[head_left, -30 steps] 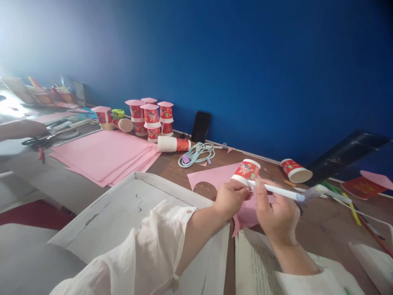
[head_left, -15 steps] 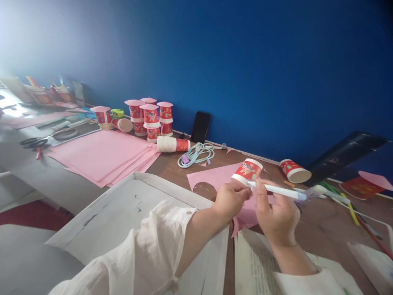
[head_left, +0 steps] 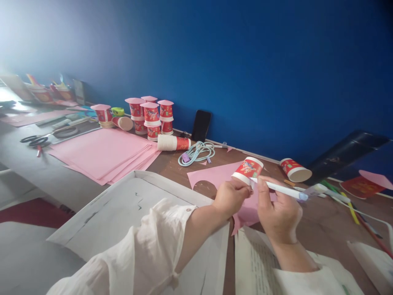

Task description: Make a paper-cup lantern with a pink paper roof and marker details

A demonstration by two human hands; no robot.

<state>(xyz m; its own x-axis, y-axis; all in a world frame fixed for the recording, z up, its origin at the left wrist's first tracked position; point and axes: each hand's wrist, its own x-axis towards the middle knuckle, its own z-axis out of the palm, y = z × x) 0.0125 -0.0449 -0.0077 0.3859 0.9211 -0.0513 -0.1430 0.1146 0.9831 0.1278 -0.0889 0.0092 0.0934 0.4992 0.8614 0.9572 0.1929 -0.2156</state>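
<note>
So I'm right here watching someone with a red paper cup (head_left: 249, 169) in their left hand (head_left: 232, 198), thumb and fingers pinching it down by the white rim. The cup's tipped over, rim end toward the person, just above a pink sheet (head_left: 219, 174) that has a rounded piece cut out of it. Their right hand (head_left: 280, 211) has its fingers closed round a white pen (head_left: 284, 190), with the tip right up by that rim. Can't tell from here if it's actually touching.

The brown counter (head_left: 322, 227) is pretty busy, btw. Past the left hand there's a coiled pale cable (head_left: 199, 154), a black smartphone (head_left: 201, 125) leaning on the blue wall (head_left: 245, 73), and a sleeve of nested cups (head_left: 173, 143) lying sideways. Left of those are stacked red cups (head_left: 151, 114) wearing pink paper tops, then a pile of pink paper (head_left: 102, 153) with scissors (head_left: 36, 140) near it. Another loose cup (head_left: 295, 170) lies on its side over to the right. Big white sheet (head_left: 118, 209) under the left forearm, printed pages (head_left: 256, 258) under the right wrist.
</note>
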